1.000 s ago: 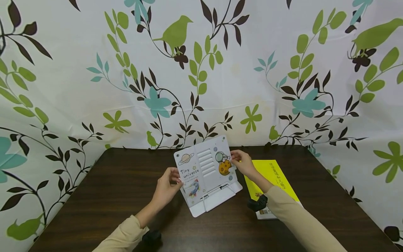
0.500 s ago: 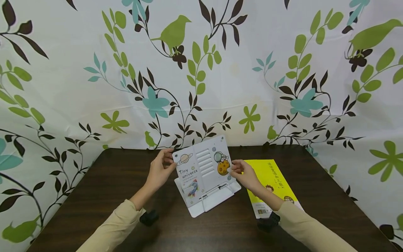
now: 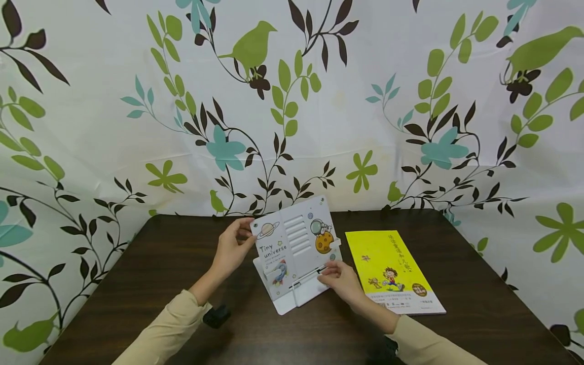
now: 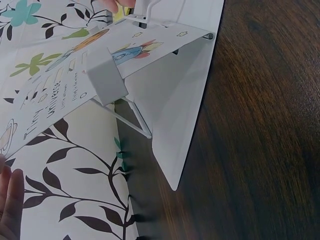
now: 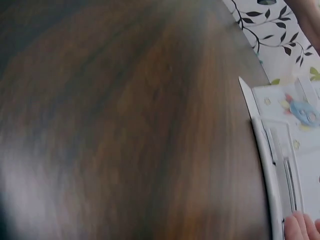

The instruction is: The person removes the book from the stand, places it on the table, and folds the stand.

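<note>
A white metal book stand (image 3: pixel 298 241) with "Tiny universe" lettering, a planet, a rocket and an astronaut stands propped on the table. My left hand (image 3: pixel 230 247) pinches the panel's upper left corner between thumb and fingers. At the lower front ledge, my right hand (image 3: pixel 343 284) holds the wire page holder on the right side with its bent fingertips. The left wire holder (image 3: pixel 294 295) sticks out over the base. From the side, the left wrist view shows the panel tilted up from its flat base plate (image 4: pixel 177 100), with a wire leg (image 4: pixel 132 120) behind it.
To the right of the stand lies a yellow book (image 3: pixel 388 263) with a cartoon child on its cover. The dark wooden table (image 3: pixel 173 263) ends at a curtain (image 3: pixel 292 152) printed with leaves and birds.
My left hand went up from the panel's left side to its top left corner. My right hand moved down from the right edge to the front ledge, uncovering more of the yellow book.
</note>
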`<state>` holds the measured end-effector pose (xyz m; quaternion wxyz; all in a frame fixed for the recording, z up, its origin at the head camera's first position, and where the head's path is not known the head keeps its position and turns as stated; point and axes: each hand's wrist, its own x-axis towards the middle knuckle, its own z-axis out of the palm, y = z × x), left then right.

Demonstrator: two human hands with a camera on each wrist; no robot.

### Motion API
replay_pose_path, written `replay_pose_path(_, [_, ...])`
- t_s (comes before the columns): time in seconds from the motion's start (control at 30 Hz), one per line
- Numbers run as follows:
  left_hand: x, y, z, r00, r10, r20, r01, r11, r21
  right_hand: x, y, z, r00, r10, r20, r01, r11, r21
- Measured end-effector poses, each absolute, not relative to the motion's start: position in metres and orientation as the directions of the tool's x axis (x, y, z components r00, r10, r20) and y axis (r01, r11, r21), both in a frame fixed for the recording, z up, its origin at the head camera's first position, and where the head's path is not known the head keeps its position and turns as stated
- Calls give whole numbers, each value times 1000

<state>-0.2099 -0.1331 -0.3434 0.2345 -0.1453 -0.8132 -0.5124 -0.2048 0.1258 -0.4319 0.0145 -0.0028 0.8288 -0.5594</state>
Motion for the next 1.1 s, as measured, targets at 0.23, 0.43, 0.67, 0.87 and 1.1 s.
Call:
replay_pose_path(0.23, [-216, -135, -350, -836, -11, 549, 495, 416, 763, -201, 114, -433, -994, 25, -110, 112, 283, -952])
replay_pose_path(0.43, [-235, -143, -373, -838, -9, 546, 492, 419, 763, -201, 109, -438, -983, 68, -168, 179, 253, -951])
replay_pose_path(0.67, [-235, -143, -374, -831, -25, 556, 501, 404, 766, -201, 101, -441, -987, 78, -141, 154, 201, -967])
replay_pose_path(0.87, [-235, -142, -374, -832, -25, 555, 496, 416, 762, -199, 87, -447, -985, 154, -78, 104, 170, -980])
replay_pose_path(1.1, [-235, -142, -373, -831, -25, 556, 495, 423, 759, -200, 77, -450, -971, 231, -68, 99, 122, -988])
